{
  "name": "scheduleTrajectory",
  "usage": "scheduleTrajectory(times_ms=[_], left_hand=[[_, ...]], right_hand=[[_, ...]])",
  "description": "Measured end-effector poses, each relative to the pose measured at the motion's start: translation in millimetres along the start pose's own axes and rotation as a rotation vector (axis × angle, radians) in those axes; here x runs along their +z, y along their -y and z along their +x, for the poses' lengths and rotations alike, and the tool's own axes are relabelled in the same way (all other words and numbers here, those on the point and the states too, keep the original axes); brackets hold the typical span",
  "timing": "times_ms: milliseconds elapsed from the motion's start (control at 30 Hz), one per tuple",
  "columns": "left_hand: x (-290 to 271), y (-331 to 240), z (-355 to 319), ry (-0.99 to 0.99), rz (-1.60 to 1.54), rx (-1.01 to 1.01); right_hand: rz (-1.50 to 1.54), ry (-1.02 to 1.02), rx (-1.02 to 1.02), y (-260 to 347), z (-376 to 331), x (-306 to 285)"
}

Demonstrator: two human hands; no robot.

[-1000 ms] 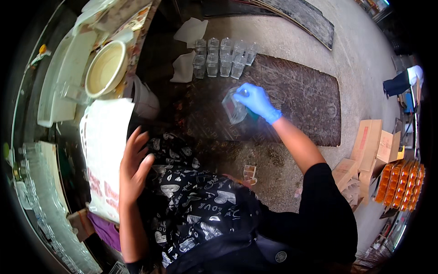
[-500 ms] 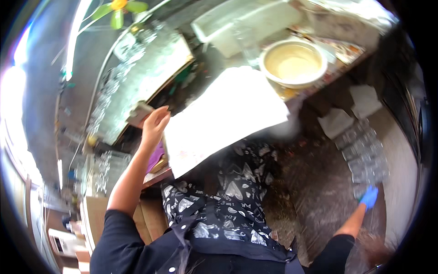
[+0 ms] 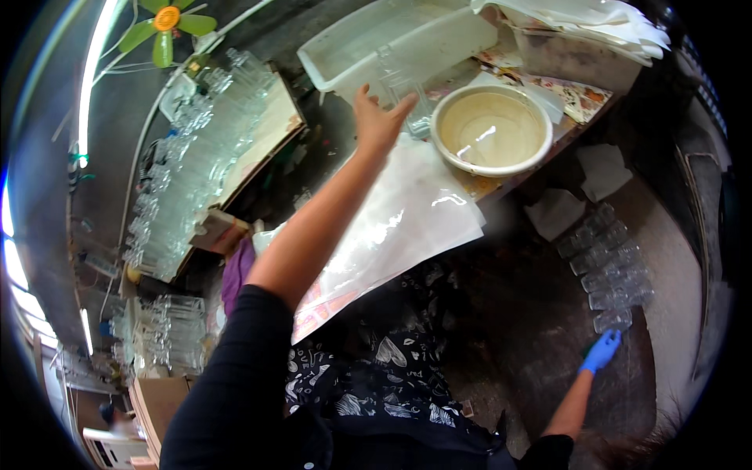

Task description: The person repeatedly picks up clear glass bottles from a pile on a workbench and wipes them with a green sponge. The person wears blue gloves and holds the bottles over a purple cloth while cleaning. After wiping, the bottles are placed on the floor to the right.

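Observation:
My bare left hand [image 3: 380, 121] is open over the bench, thumb and fingers spread. It is right by a clear glass [image 3: 407, 94] lying near a white bowl [image 3: 513, 168] of cloudy liquid. I cannot tell whether it touches the glass. Below the hand a glossy white sheet [image 3: 423, 211] covers the bench edge and hangs towards my lap. Low on the right, my right hand [image 3: 601, 351], in a blue glove, has its fingers closed at the near end of a clear glass tumbler [image 3: 612, 320], which lies at the near end of rows of similar tumblers [image 3: 611, 274].
A translucent plastic tub [image 3: 337, 74] stands at the back, with a white-topped bin [image 3: 580, 59] to its right. At left, a board [image 3: 262, 145] carries many clear glasses. A cardboard box [image 3: 215, 231] and purple cloth [image 3: 237, 274] lie by my left arm. A green fan [image 3: 166, 19] hangs above.
My left hand has left the cardboard box and moved right and up to the glass near the bowl. My right hand stays at the tumbler rows. The view has shifted slightly.

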State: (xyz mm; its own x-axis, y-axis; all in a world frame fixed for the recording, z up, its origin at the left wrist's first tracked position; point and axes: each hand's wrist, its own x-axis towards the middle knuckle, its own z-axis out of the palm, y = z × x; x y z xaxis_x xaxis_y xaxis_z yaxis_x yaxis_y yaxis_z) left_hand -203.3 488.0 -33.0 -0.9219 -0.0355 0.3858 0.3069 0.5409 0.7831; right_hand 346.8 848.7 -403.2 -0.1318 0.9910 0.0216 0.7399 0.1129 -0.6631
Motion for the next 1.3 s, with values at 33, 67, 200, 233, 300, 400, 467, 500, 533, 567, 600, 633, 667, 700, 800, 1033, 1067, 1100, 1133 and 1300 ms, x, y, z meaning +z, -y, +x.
scheduleTrajectory(times_ms=[33,67,200,233,300,400,467,500,533,567,600,633,667,700,800,1033,1067,1100,1133,1300], left_hand=[[34.9,-4.0,-2.8,-0.132,-0.023,-0.009],[54.3,-6.6,-1.7,-0.178,-0.041,-0.065],[71.2,2.3,19.3,-0.238,-0.114,-0.133],[62.6,13.8,26.3,-0.219,-0.135,-0.108],[34.5,23.1,29.3,-0.084,-0.396,-0.201],[-56.0,-13.5,-10.7,0.125,-0.781,-0.297],[-119.6,-22.3,-24.0,0.253,-0.949,-0.302],[-149.1,-20.0,-27.3,0.309,-0.985,-0.303],[-177.6,-20.5,-30.9,0.346,-1.035,-0.371],[-203.1,-21.6,-35.1,0.387,-1.093,-0.434],[-222.9,-24.0,-41.1,0.471,-1.139,-0.471],[-243.8,-22.5,-51.2,0.496,-1.237,-0.505],[-266.0,-16.3,-58.8,0.485,-1.316,-0.557],[-284.5,-10.0,-64.3,0.485,-1.403,-0.601],[-330.3,4.6,-86.7,0.429,-1.500,-0.633],[-406.1,55.5,-122.7,0.217,-1.518,-0.570],[-413.1,61.0,-125.7,0.216,-1.528,-0.573],[-419.9,66.7,-128.5,0.214,-1.565,-0.572],[-425.8,72.3,-130.7,0.214,-1.603,-0.571],[-448.1,94.8,-138.1,0.163,-1.609,-0.575]], right_hand=[[0.048,-0.018,-0.036,-0.1,-17.0,2.8],[0.147,0.000,-0.046,0.4,-34.1,5.6],[0.464,0.172,0.016,59.8,-104.8,-21.1],[0.494,0.195,-0.013,82.9,-121.7,-30.3],[0.506,0.301,-0.015,131.6,-149.6,-52.7],[0.533,0.355,-0.099,192.5,-171.9,-60.8],[0.571,0.413,-0.183,236.2,-183.5,-61.5],[0.608,0.441,-0.242,260.2,-188.7,-59.6],[0.568,0.521,-0.230,285.4,-195.8,-63.5],[0.608,0.533,-0.270,309.9,-203.7,-62.1],[0.641,0.552,-0.358,331.2,-206.5,-60.0],[0.666,0.584,-0.443,351.1,-214.6,-59.2],[0.683,0.634,-0.475,371.9,-225.2,-61.8],[0.701,0.672,-0.509,391.2,-235.8,-63.6],[0.762,0.721,-0.657,423.7,-266.5,-55.6],[0.736,0.869,-0.737,455.0,-340.0,-61.4],[0.711,0.884,-0.742,458.1,-344.9,-63.3],[0.687,0.901,-0.742,460.8,-349.3,-65.5],[0.662,0.916,-0.742,463.4,-353.8,-66.7],[0.586,0.965,-0.817,476.9,-375.9,-63.6]])
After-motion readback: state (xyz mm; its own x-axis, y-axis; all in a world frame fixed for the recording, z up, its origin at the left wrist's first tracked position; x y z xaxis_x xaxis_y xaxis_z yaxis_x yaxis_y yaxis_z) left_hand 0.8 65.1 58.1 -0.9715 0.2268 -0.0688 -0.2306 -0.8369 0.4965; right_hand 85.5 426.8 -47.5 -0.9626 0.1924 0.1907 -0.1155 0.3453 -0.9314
